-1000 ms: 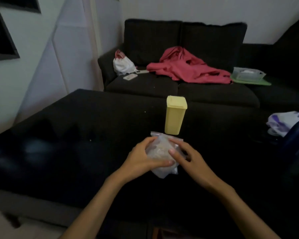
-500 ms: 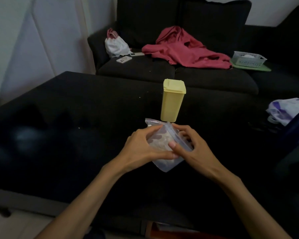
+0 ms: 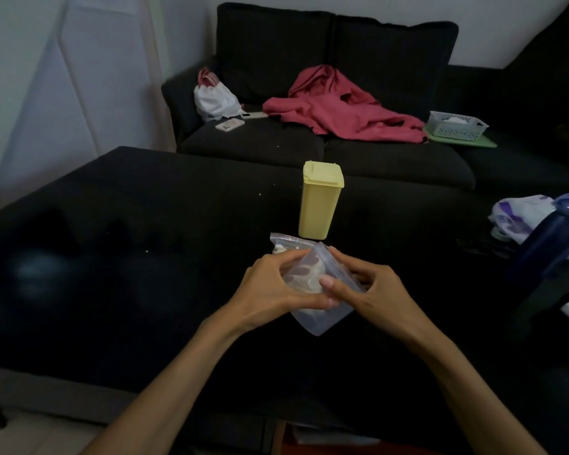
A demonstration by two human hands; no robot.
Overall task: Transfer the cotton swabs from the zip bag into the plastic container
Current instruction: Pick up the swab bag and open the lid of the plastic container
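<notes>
- Right now the left hand and the right hand both hold a clear zip bag between them, above a black table.
- The left hand's fingers curl round the left side of the bag, and its thumb lies across the front.
- The right hand's fingers curl round the right side, and its thumb presses on the front, touching the left thumb.
- The bag is thin, soft, see-through plastic, tilted, with one corner pointing down below the hands.
- Its flat zip edge sticks up just past the left hand's fingers.
- Inside is a white, fluffy clump, the swabs; single ones are too blurry to tell apart.
- Just past the hands stands the container, tall, boxy and pale yellow, made of smooth plastic.
- Its lid is down, and it stands upright on the table.
- Far past the hands is a dark, soft sofa with a crumpled pink cloth on it.
- A white bag and a flat phone lie on the sofa, out past the left hand.
- A holey plastic basket sits on the sofa, out past the right hand.
</notes>
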